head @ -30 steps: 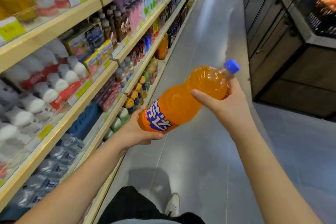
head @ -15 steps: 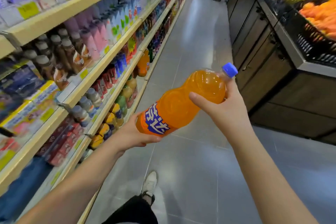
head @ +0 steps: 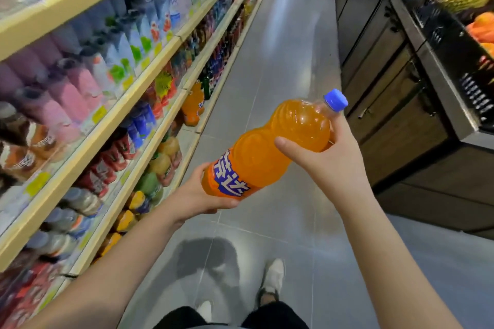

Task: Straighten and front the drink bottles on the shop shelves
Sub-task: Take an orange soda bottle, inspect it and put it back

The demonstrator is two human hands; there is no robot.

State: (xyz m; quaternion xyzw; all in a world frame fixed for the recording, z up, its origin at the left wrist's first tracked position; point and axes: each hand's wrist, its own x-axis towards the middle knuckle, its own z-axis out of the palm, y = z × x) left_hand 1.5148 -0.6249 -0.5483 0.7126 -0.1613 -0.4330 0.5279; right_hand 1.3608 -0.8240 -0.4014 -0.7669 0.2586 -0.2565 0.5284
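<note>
A person stands in a shop aisle holding a clear plastic bottle of bright orange soda [head: 267, 152] in both hands, out in the open above the grey tiled floor [head: 280, 61], away from the shelves. The bottle lies tilted, its long axis on a diagonal: the base is low and to the left, and the ribbed blue screw cap [head: 336, 100] points up and to the right, away from the shelving. Its body is smooth and glossy with a pinched waist. An orange wrap label with blue and white lettering [head: 232, 176] circles the lower part.

The left hand [head: 197, 195] cups the base from below, fingers curled under it. The right hand [head: 328, 160] grips the rounded shoulder just below the neck, thumb across the front and fingers wrapped behind.

On the left run long pale wooden shelves [head: 80, 4] packed with blurred drink bottles. One matching orange soda bottle [head: 192, 107] stands upright on the lowest shelf. Dark wood-panelled cabinets [head: 387, 115] line the right side.
</note>
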